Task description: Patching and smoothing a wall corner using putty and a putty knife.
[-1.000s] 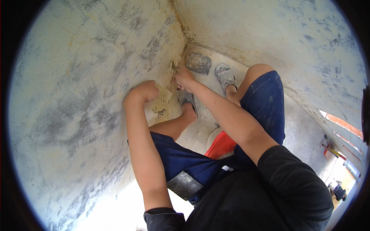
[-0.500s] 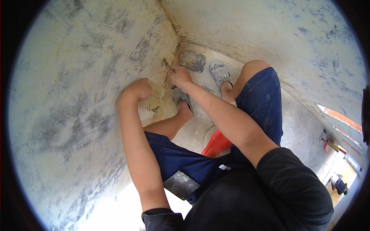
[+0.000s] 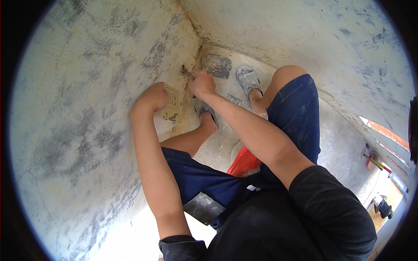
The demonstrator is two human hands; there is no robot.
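My left hand (image 3: pixel 153 97) is closed on a pale yellow printed card (image 3: pixel 173 103) beside the left wall (image 3: pixel 100 117). Part of the card is hidden behind the fingers. Close to the corner, my right hand (image 3: pixel 202 84) grips a small, thin, dark tool (image 3: pixel 185 70). Its tip is at the left wall's brownish lower edge; its exact kind cannot be made out.
A grey flat slab (image 3: pixel 217 66) lies on the floor in the corner, near my dusty sandal (image 3: pixel 248 79). Something red (image 3: pixel 244 163) shows between my legs. Right of me are a tool with a yellow handle (image 3: pixel 383 167) and a distant person (image 3: pixel 383 206).
Both hands have shifted slightly up and to the left, the card and the tool with them. Both holds look the same.
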